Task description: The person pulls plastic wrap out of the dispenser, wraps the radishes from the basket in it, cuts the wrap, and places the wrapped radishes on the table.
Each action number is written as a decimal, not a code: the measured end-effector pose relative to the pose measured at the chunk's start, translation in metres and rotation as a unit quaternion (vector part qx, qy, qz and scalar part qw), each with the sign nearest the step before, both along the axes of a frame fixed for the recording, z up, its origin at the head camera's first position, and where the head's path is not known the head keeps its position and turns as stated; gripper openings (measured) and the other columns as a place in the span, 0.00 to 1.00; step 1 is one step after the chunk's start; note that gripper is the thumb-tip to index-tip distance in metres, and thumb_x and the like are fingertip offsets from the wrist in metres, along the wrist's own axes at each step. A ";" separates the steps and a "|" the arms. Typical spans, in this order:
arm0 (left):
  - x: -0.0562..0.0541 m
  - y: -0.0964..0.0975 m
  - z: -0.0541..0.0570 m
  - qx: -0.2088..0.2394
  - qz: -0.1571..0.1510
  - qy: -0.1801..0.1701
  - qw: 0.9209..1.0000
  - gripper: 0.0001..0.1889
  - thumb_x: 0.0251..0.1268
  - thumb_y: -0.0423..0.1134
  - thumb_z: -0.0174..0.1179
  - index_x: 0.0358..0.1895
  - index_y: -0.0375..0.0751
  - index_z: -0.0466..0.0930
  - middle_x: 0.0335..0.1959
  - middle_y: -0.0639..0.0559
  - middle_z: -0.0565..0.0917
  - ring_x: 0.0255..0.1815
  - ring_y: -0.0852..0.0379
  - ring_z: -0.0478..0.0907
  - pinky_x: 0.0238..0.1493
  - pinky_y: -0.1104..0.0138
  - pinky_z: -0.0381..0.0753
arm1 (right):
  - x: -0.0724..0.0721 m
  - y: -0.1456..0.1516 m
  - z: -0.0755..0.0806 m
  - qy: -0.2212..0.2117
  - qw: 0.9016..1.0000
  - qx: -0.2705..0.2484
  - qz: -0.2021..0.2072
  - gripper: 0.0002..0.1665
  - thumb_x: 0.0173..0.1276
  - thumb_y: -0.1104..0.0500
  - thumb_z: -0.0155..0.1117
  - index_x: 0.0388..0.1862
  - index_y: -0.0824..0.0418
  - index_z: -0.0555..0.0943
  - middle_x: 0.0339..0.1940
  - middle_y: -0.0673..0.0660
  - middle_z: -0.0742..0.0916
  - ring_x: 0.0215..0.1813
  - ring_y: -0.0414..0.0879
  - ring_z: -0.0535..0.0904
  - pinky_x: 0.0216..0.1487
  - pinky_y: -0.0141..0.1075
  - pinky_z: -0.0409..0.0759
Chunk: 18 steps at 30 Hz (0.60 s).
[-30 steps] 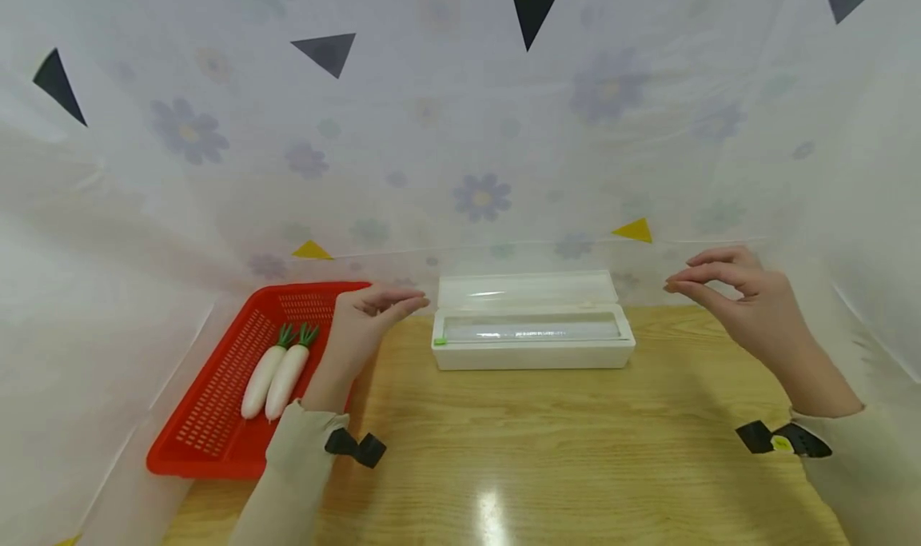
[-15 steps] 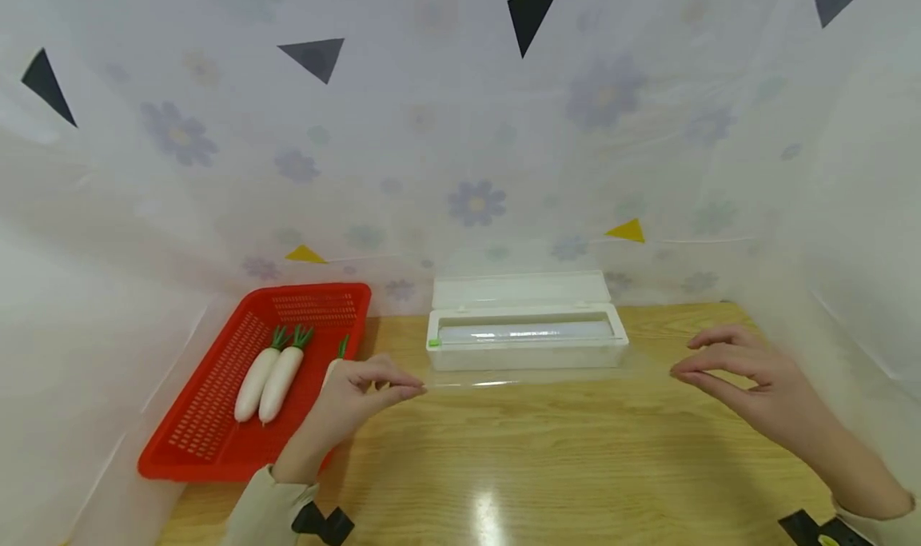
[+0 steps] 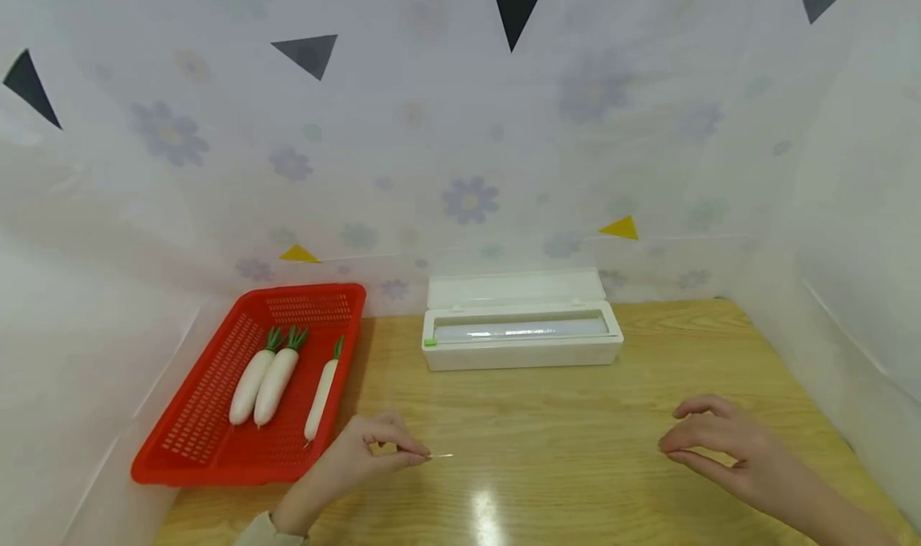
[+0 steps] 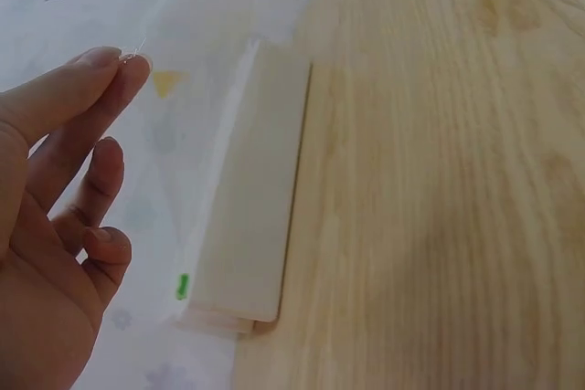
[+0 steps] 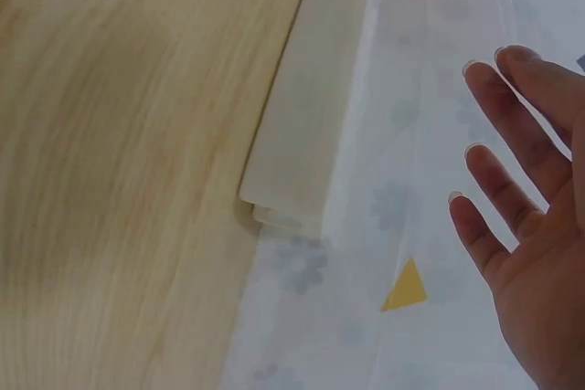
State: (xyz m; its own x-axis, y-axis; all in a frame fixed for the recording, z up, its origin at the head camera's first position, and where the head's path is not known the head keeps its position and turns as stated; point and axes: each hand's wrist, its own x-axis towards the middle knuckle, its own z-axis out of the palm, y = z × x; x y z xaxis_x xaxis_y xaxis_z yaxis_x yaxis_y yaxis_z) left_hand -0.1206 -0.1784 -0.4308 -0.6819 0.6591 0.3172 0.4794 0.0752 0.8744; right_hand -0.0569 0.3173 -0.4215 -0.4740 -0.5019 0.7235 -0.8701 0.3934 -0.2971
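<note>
My left hand (image 3: 363, 454) pinches the front edge of clear cling film (image 3: 442, 455) between thumb and forefinger; a thin glint shows at the fingertips. Across the table, my right hand (image 3: 734, 458) holds thumb and forefinger together at the same height, seemingly on the film's other corner, which is too transparent to make out. Behind both hands stands a white cling film dispenser (image 3: 521, 357), its lid (image 3: 514, 288) raised and a film roll (image 3: 521, 330) inside. Either wrist view shows the dispenser's plain white front (image 4: 251, 198).
A red plastic basket (image 3: 248, 476) at the left holds two white radishes (image 3: 277, 386) side by side and a third radish (image 3: 321, 400) near its right wall. The wooden table (image 3: 547, 426) ends at a white patterned sheet (image 3: 471, 154) behind and at the sides.
Both hands have come from beside the dispenser down toward me, the film edge drawn along between them. The third radish, earlier hidden by my left hand, now shows. The dispenser stays put.
</note>
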 end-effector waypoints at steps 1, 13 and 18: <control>0.001 0.000 -0.004 -0.001 -0.004 0.006 1.000 0.07 0.64 0.27 0.70 0.42 0.38 0.93 0.32 0.50 0.87 0.33 0.59 0.75 0.31 0.65 0.75 | 0.001 0.000 -0.006 0.000 1.000 0.003 0.002 0.11 0.79 0.50 0.61 0.44 0.51 0.88 0.39 0.43 0.89 0.61 0.37 0.75 0.53 0.20 0.74; 0.012 0.002 -0.056 -0.079 -0.029 0.087 0.993 0.07 0.64 0.28 0.70 0.43 0.39 0.92 0.37 0.54 0.90 0.39 0.64 0.81 0.41 0.70 0.80 | 0.005 0.007 -0.068 -0.012 0.994 0.109 -0.015 0.09 0.79 0.50 0.62 0.48 0.45 0.88 0.44 0.38 0.88 0.53 0.38 0.75 0.49 0.21 0.74; 0.014 0.005 -0.070 -0.135 -0.025 0.178 0.974 0.08 0.65 0.31 0.71 0.43 0.46 0.93 0.40 0.59 0.91 0.42 0.67 0.85 0.48 0.75 0.80 | 0.014 0.010 -0.081 -0.028 0.981 0.190 -0.038 0.23 0.63 0.60 0.78 0.55 0.43 0.87 0.50 0.35 0.85 0.52 0.35 0.74 0.56 0.23 0.68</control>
State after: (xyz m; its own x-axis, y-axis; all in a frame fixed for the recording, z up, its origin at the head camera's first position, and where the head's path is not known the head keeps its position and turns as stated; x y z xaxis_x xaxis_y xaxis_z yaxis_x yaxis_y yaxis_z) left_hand -0.1069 -0.1734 -0.5012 -0.5251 0.7806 0.3391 0.7580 0.2479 0.6033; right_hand -0.0430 0.3270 -0.5020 -0.5537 -0.6926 0.4623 -0.8207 0.5478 -0.1622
